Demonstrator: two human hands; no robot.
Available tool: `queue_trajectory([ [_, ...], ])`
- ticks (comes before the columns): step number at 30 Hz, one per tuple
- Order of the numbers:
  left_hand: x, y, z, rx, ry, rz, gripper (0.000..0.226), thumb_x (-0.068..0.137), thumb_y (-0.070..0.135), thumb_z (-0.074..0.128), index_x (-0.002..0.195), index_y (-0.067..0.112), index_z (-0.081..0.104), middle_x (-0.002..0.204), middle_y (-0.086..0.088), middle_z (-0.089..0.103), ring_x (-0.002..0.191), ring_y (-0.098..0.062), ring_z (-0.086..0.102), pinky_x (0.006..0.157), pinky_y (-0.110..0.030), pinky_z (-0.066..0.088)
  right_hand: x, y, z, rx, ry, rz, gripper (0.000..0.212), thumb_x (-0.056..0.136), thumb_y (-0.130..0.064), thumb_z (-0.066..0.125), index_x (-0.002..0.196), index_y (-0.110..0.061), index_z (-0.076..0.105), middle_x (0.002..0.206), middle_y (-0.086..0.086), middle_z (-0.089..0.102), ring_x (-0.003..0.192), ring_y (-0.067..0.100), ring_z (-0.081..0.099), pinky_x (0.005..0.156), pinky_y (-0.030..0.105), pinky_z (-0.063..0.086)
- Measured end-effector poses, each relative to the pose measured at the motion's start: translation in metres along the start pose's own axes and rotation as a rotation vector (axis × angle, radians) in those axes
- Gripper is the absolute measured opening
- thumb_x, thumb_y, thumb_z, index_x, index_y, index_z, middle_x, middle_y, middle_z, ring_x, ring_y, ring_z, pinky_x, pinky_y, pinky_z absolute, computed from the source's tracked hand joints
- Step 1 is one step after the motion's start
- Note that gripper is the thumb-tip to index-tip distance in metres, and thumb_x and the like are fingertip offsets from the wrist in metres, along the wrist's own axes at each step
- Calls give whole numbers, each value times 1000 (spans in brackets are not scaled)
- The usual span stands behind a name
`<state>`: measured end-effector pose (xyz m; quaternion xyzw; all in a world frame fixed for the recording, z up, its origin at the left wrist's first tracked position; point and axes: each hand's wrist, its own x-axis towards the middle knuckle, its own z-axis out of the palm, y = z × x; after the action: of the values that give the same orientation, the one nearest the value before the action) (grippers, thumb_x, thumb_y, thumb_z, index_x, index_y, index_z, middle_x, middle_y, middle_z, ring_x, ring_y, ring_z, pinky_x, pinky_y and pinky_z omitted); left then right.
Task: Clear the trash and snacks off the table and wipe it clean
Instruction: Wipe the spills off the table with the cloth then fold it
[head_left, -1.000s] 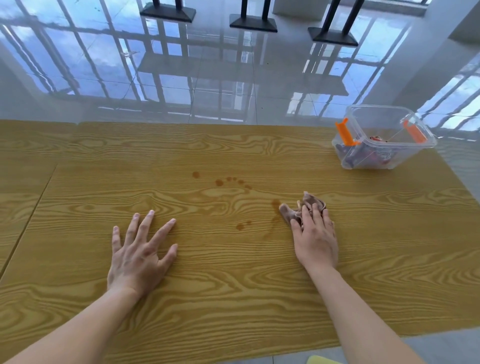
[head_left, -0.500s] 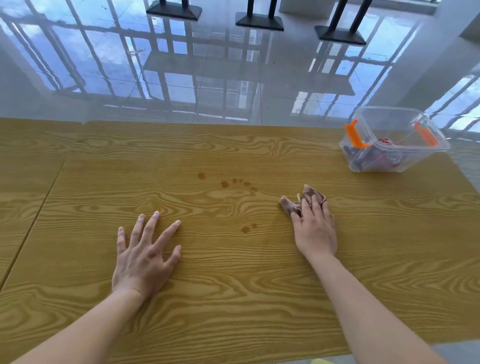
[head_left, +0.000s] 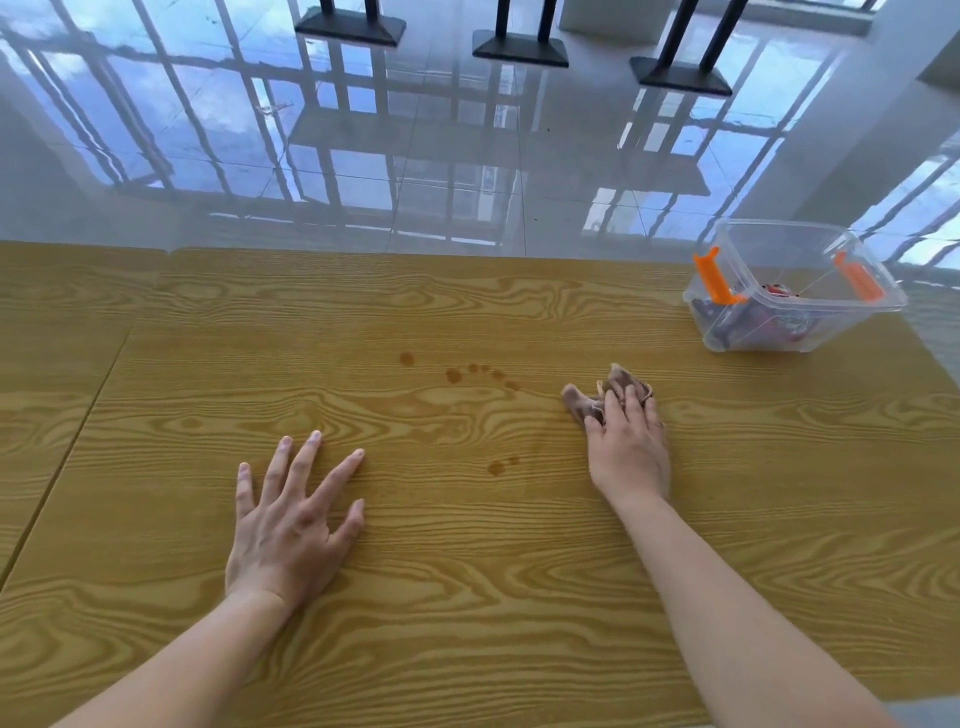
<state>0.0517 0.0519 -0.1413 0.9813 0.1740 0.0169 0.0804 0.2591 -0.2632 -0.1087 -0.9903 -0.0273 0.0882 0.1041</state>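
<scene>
My right hand (head_left: 628, 447) presses a crumpled brownish cloth (head_left: 582, 402) flat against the wooden table (head_left: 467, 597), right of centre. Brown spots (head_left: 453, 375) dot the wood just left of the cloth, and a smaller pair of spots (head_left: 497, 466) lies nearer me. My left hand (head_left: 291, 525) rests flat on the table with fingers spread, holding nothing. A clear plastic bin (head_left: 789, 291) with orange latches stands at the far right corner, with wrappers and snack packets inside.
Beyond the table's far edge lies a glossy tiled floor (head_left: 467, 156) with black table bases (head_left: 519, 47) standing on it. A seam (head_left: 78, 431) splits the tabletop on the left. The table's right edge runs close behind the bin.
The stain beside the cloth's left edge is gone. My right hand with the cloth has shifted slightly away from me. My left hand has stayed planted.
</scene>
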Motion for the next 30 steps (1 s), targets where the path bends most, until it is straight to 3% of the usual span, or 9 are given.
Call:
queue_trajectory([
  [3, -1, 1, 0, 2, -5, -1, 59, 88, 68, 27, 146, 57, 18, 163, 3, 17, 151, -20, 1, 119, -58, 3, -32, -8, 14, -115, -19, -265, 56, 104, -49, 21, 156, -29, 21, 166, -3, 7, 153, 23, 1, 123, 44, 11],
  [7, 0, 1, 1, 12, 0, -5, 59, 88, 67, 28, 145, 58, 19, 162, 3, 18, 151, -22, 4, 118, -59, 4, -109, 31, 25, -121, -6, -583, 52, 104, -49, 31, 150, -26, 37, 162, -5, 26, 152, 18, 12, 120, 43, 22],
  [11, 1, 2, 1, 14, 12, 2, 59, 88, 67, 28, 145, 57, 20, 162, 3, 19, 150, -22, 5, 119, -59, 4, -82, 38, 15, -92, 96, -295, 50, 104, -41, 39, 149, -19, 42, 158, 2, 33, 150, 23, 21, 121, 42, 22],
  [14, 0, 2, 1, 11, 14, -5, 58, 89, 67, 27, 145, 57, 19, 162, 3, 17, 150, -22, 5, 119, -58, 3, -68, 0, 16, -68, 72, -56, 55, 104, -46, 30, 154, -24, 30, 164, 0, 21, 152, 23, 11, 122, 43, 15],
  [18, -1, 2, -1, 16, 5, -11, 58, 89, 67, 26, 146, 57, 17, 163, 3, 16, 151, -22, 3, 119, -58, 2, -107, -37, 36, -128, 21, -446, 55, 103, -52, 30, 153, -30, 31, 165, -6, 14, 152, 25, 9, 122, 45, 16],
  [22, 0, 2, 1, 13, 8, -8, 58, 89, 67, 27, 145, 58, 18, 162, 3, 18, 151, -22, 4, 119, -58, 3, -138, -18, 44, -108, -61, -776, 50, 103, -51, 35, 148, -30, 41, 162, -6, 27, 152, 18, 12, 120, 42, 23],
  [24, 0, 1, 2, 15, 10, -12, 58, 89, 68, 27, 145, 59, 17, 162, 4, 17, 151, -22, 4, 119, -58, 3, -116, -6, 38, -138, -8, -689, 51, 103, -49, 36, 149, -27, 41, 160, -4, 29, 151, 18, 14, 120, 42, 22],
  [28, 0, 2, 1, 6, 11, -14, 58, 88, 67, 28, 145, 58, 20, 162, 4, 18, 151, -21, 4, 119, -57, 3, -68, -33, 24, -32, 53, -180, 54, 103, -46, 34, 153, -24, 33, 163, 1, 22, 152, 22, 11, 122, 42, 15],
  [30, 0, 3, -1, -14, 17, -29, 59, 88, 66, 29, 145, 54, 24, 162, 2, 20, 150, -20, 6, 119, -57, 3, -71, -60, 30, -47, 43, -161, 56, 104, -47, 29, 155, -25, 26, 165, 1, 15, 152, 24, 8, 122, 44, 12],
])
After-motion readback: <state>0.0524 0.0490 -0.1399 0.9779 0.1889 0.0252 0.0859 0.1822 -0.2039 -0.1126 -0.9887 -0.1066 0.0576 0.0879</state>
